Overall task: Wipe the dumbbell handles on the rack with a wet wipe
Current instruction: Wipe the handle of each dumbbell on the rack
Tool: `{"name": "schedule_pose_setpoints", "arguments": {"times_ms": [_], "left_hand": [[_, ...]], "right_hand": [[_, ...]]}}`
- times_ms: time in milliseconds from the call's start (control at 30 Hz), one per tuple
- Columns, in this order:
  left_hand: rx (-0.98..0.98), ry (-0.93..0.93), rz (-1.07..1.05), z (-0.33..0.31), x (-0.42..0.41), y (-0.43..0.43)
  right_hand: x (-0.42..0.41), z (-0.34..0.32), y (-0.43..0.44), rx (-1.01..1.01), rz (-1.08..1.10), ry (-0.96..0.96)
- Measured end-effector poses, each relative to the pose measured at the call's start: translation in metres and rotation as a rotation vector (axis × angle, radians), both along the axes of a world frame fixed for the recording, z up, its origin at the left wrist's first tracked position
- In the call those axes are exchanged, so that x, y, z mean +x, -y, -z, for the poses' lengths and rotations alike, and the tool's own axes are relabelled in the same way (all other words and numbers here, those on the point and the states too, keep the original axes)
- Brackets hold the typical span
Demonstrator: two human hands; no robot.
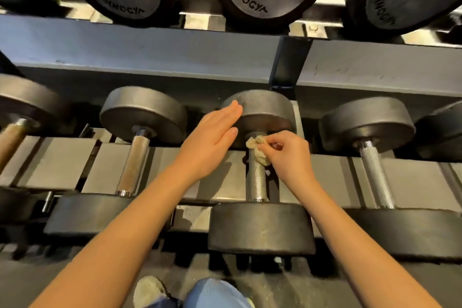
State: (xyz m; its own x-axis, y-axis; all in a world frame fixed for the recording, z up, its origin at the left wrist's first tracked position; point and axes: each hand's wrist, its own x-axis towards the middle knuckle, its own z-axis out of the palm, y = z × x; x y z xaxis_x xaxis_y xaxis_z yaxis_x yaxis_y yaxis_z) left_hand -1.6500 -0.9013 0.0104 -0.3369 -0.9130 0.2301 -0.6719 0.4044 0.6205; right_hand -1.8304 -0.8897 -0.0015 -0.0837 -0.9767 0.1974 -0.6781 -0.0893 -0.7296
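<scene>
The right hand (pixel 290 155) pinches a crumpled beige wipe (pixel 258 149) against the knurled steel handle (pixel 256 177); the left hand (pixel 212 140), fingers straight, rests flat beside the far round head (pixel 265 112).

Right hand (pixel 290 155) pinches wet wipe (pixel 260 149) against dumbbell handle (pixel 256 180) — left hand (pixel 212 140) flat alongside.

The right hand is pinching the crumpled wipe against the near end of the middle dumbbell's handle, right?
Not quite. In the head view the right hand pinches the crumpled wipe against the far end of the middle dumbbell's handle, up by the far weight.
</scene>
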Motion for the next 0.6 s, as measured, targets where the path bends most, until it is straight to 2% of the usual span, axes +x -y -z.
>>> {"name": "schedule_pose_setpoints", "arguments": {"times_ms": [167,367,467,600], "left_hand": [[-0.01,-0.014,0.075,0.002,0.012,0.006],[-0.034,-0.065,0.089,0.009,0.012,0.01],[-0.041,-0.051,0.082,0.011,0.013,0.01],[-0.038,-0.061,0.081,0.01,0.012,0.008]], "right_hand": [[-0.004,0.002,-0.005,0.038,-0.066,-0.004],[-0.02,-0.006,-0.032,0.38,-0.336,0.002],[-0.012,-0.006,-0.02,0.196,-0.28,-0.094],[0.002,0.0,-0.009,-0.041,-0.162,-0.106]]}}
